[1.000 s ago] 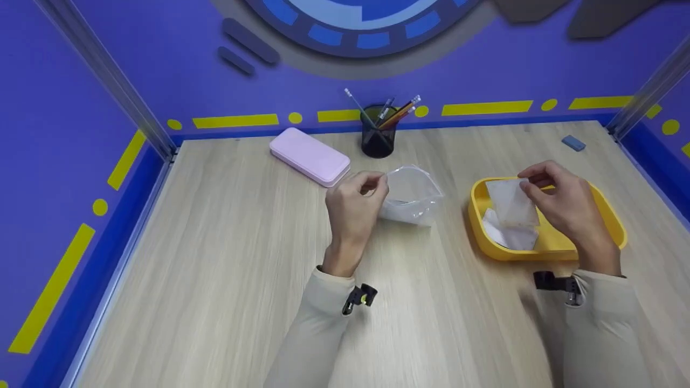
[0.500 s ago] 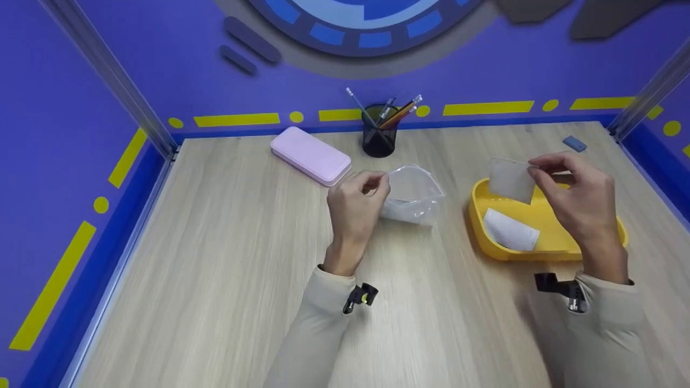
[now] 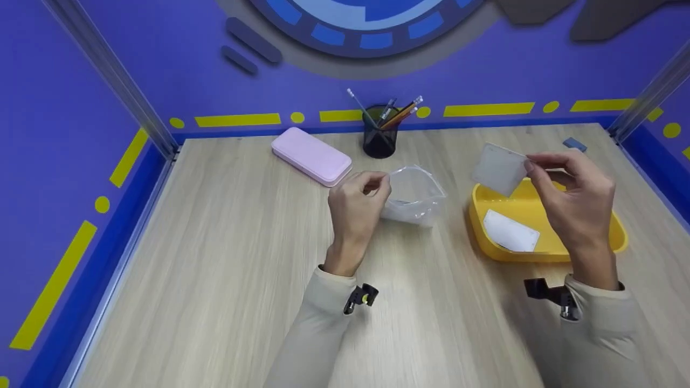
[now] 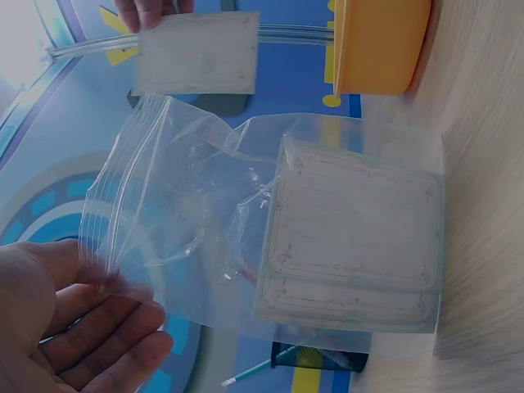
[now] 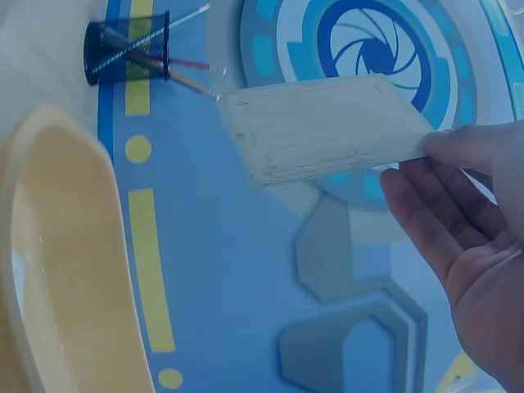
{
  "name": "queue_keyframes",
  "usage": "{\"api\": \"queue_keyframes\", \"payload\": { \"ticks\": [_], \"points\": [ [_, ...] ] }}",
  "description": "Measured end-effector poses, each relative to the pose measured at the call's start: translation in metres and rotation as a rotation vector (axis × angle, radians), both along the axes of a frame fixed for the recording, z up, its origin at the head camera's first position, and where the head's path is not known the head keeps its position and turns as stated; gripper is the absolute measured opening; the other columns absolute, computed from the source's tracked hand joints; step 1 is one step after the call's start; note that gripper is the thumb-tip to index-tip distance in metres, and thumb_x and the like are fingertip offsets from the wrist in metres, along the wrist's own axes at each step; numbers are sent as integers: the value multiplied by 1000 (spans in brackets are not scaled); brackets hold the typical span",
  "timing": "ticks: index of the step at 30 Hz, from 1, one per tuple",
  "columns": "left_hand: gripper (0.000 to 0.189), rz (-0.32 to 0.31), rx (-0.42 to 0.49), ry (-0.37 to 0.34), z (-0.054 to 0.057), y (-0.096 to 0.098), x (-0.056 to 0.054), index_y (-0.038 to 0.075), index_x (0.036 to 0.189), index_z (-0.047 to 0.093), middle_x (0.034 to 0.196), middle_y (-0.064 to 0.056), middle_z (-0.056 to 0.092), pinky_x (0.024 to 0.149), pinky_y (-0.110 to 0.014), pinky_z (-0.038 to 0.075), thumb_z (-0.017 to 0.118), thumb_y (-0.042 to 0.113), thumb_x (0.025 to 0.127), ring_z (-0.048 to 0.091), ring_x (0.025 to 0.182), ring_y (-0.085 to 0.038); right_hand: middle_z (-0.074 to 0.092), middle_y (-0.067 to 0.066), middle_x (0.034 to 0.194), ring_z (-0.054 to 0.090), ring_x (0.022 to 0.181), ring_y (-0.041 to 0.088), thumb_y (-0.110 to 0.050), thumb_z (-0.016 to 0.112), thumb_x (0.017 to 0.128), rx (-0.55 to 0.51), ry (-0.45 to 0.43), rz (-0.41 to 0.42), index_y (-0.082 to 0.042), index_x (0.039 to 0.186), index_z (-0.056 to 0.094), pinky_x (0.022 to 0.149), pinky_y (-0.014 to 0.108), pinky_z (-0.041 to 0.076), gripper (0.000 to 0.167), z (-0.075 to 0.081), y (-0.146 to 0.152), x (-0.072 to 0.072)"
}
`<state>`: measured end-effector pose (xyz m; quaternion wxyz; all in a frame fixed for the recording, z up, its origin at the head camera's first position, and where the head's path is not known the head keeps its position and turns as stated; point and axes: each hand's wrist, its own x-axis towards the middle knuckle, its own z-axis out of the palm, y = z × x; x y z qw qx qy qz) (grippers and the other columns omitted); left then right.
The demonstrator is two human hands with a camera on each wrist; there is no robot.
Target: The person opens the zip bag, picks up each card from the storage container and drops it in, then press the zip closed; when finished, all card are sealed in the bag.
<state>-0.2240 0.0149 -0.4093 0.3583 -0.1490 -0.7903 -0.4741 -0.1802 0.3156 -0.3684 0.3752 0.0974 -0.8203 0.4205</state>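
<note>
My left hand point(image 3: 357, 207) pinches the rim of a clear zip bag point(image 3: 423, 209), which stands on the table with its mouth spread. In the left wrist view, several pale note cards point(image 4: 356, 237) with a thin patterned border show through the plastic of the bag point(image 4: 196, 196). My right hand point(image 3: 579, 199) holds one pale note card point(image 3: 500, 169) by its corner, between thumb and fingers, above the back left rim of a yellow tray point(image 3: 482, 242). In the right wrist view, faint lines show on the held card point(image 5: 327, 127). Another white card point(image 3: 511, 231) leans inside the tray.
A pink case point(image 3: 311, 156) lies behind my left hand. Beyond the bag stands a black mesh cup point(image 3: 379, 143) of pencils. A small blue-grey eraser-like block point(image 3: 574, 144) lies at the back right. Blue panels border the wooden table point(image 3: 232, 258).
My right hand has lifted the card up out of the tray, then slightly left, and the card has turned. My left hand and the bag have stayed in place.
</note>
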Motion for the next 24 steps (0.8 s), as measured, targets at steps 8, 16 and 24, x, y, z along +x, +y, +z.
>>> {"api": "queue_keyframes", "payload": {
  "ticks": [8,16,24],
  "points": [
    [5,-11,-1,1,1,-1,0,4,87,82,81,-3,78,69,-26,59,78,2,87,72,71,-14,74,-2,107,72,97,10,17,74,89,-106,71,52,16,111,70,90,18,55,22,6,-21,6],
    [4,-15,0,6,1,-1,0,4,86,82,81,-4,78,70,-26,59,79,1,87,72,72,-14,75,14,102,73,91,15,18,75,87,-200,165,92,18,105,69,88,21,56,19,11,-43,13],
    [5,-13,0,-1,2,0,1,3,86,82,81,-3,78,70,-24,58,77,4,88,73,72,-14,75,17,100,73,91,15,16,78,86,-198,187,141,17,103,70,86,21,57,19,9,-55,17]
  ]
}}
